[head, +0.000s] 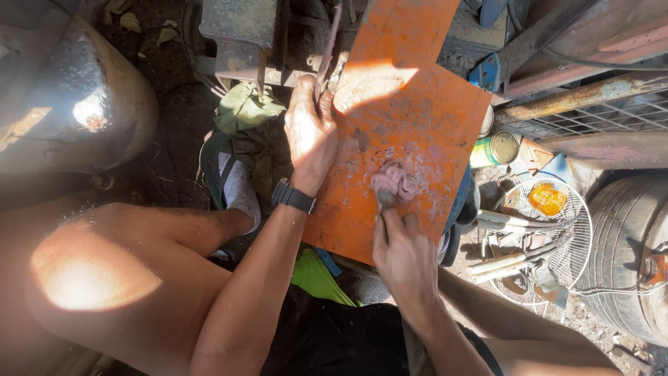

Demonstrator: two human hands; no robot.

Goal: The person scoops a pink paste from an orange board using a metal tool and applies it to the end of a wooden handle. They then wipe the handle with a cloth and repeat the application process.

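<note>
Left hand [309, 132] clamped over orange sheet's [410, 118] near edge, steadying it. Right hand [403, 254] closed around tool handle, pressing pinkish putty lump [395, 182] just beyond fingertips onto sheet for spreading.

Dirt ground [167, 167] with wire fan guard [557, 237], tin can [502, 147], perhaps green cloth [245, 111].

Left hand [310, 136] flat, reaching forward — right hand [403, 254] fingers curled shut.

one orange metal sheet [410, 118], one pinkish putty lump [394, 182], two hands, one wristwatch [293, 196], one tin can [502, 147]
</note>
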